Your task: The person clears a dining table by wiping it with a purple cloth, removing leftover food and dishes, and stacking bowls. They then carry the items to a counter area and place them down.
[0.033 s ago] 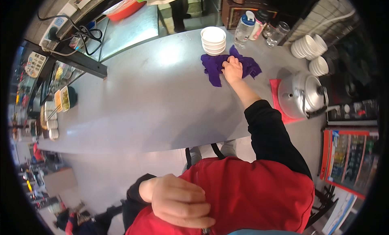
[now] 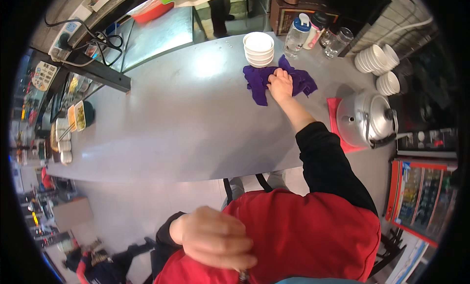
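On the grey counter, my right hand is closed on a crumpled purple cloth, fingers bunched into its middle. Just behind the cloth stands a stack of white bowls. My left hand hovers before the red garment that I wear, away from the counter. Its fingers look bent but are smeared by motion. A small zipper pull shows right below its fingertips; whether the hand touches it cannot be made out.
Right of my arm, a metal kettle sits on a red cloth. Behind are a blue-lidded bottle, a glass jar and more white bowls. A food tray lies at the left end. A post rises at the back left.
The left hand has shifted slightly and become more blurred. My right hand and the purple cloth look the same. The view has tilted a little.
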Demonstrator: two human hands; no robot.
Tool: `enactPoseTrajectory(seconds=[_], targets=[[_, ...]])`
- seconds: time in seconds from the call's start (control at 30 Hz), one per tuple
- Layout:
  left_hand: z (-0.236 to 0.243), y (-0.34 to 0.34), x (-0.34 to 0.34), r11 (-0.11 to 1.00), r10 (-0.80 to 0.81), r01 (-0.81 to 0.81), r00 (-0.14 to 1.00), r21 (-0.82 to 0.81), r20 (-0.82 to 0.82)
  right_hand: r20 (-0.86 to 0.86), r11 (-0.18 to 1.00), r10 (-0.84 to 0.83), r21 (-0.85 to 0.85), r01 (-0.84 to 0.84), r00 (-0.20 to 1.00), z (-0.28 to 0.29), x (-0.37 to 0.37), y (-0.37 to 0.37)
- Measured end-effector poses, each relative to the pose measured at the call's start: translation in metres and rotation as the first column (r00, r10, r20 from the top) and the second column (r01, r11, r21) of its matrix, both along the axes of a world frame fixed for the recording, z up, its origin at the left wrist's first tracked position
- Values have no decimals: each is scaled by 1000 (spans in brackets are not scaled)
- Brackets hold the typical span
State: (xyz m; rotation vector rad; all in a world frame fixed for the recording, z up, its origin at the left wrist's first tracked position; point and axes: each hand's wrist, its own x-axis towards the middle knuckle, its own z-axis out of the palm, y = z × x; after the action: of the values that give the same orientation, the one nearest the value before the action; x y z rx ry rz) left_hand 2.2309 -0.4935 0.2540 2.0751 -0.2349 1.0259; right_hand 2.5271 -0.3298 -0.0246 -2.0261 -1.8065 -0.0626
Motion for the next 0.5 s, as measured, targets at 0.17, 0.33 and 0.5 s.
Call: enactPoseTrajectory(seconds=[0.17,0.33,0.5], targets=[[-68,6,57,561,537,-744,661,-363,-524,-552,946,307,268,-183,775,17,-16,-40],[-153,32,92,395,531,-906,362,-155,-766,-882,923,239,77,-378,405,64,-33,-113],[-205,16,96,376,485,-900,393,-220,-781,-868,813,369,129,-567,332,81,-26,-128]])
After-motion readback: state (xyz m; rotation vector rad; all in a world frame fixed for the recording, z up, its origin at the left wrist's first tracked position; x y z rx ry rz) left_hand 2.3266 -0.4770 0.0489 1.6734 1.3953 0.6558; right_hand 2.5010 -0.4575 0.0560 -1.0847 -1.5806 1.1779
